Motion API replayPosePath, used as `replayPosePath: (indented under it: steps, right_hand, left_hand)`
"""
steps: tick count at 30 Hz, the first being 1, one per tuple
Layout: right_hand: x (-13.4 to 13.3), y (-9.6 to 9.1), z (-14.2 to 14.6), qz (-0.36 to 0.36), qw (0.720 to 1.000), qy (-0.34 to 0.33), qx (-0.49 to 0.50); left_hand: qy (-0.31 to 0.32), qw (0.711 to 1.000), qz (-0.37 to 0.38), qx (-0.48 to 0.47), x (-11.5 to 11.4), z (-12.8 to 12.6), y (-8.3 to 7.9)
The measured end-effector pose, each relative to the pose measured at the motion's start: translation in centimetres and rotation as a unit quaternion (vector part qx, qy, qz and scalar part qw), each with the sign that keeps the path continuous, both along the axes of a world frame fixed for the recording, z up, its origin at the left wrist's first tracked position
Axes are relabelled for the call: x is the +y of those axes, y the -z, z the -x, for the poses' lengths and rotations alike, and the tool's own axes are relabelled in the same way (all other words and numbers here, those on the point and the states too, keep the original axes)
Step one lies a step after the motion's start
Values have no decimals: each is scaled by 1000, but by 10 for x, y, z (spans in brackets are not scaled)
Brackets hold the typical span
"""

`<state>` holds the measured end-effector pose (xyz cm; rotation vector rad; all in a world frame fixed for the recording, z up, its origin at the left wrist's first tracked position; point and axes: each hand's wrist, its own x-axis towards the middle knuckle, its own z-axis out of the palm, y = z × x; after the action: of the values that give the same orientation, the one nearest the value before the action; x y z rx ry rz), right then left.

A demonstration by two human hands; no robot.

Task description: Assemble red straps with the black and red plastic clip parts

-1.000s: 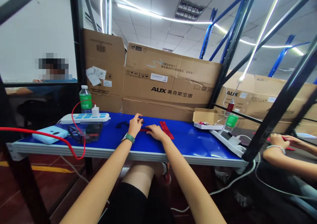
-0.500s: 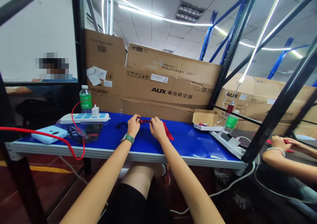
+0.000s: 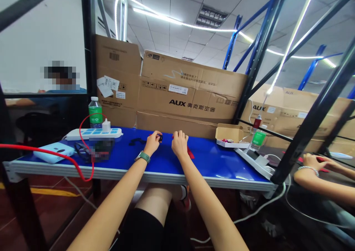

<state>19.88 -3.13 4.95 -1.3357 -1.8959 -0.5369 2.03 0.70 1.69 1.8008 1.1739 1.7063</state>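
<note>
My left hand [image 3: 152,144], with a green-banded watch at the wrist, pinches a small black piece [image 3: 160,137] between thumb and fingers. Its exact kind is too small to tell. To the right, apart from it, my right hand [image 3: 179,143] is closed on a red strip [image 3: 190,153]. Most of that strip is hidden behind the hand, and its lower end lies on the blue tabletop [image 3: 213,158]. A thin black strap-like thing [image 3: 135,141] lies just left of my left hand.
On the left are a power strip [image 3: 91,133], a green-labelled bottle [image 3: 95,114], a light-blue device [image 3: 52,153] and a red cable [image 3: 55,148]. An open small box [image 3: 230,140] and another power strip [image 3: 253,162] stand right. Cardboard [image 3: 191,95] walls the back. A co-worker's hands [image 3: 313,162] are far right.
My hands have moved apart: the left stays near its place with the black piece, the right has shifted slightly right. The red stretch between them no longer shows.
</note>
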Motion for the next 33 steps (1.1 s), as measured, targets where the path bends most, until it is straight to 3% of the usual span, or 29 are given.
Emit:
replayPosePath:
  steps: [2,4,7,9,11,13,17,20,24,33]
  right_hand:
    - [2,-1,0,-3,998,-18,65]
    - [4,-2,-5,-24,981,-17,194]
    - [4,-7,-20,-93,915,38,390]
    - [1,-10,-32,-135,891,70,428]
    - [-2,-11,-38,-166,904,70,388]
    - [-5,-10,-36,-159,939,28,302]
    - [2,-2,-16,-51,984,-96,144]
    - [17,9,-7,60,978,-182,76]
    - [33,21,-10,161,953,-223,129]
    - [41,25,-16,188,952,-176,167]
  left_hand:
    - [0,1000,3,-3,-1,0,-1]
    - [0,1000,9,-7,-2,-1,-1]
    - [1,1000,21,-8,-3,-1,-1]
    - [-3,1000,22,-6,-2,-1,-1]
    - [-12,1000,19,-5,-2,0,0]
    - [-25,1000,14,-3,-1,1,0]
    - [-55,998,-9,29,-2,2,-1]
    - [-52,997,-25,60,-5,2,-4]
    - [-33,997,-16,67,-10,1,-6]
    - [66,994,-3,89,-12,-4,-7]
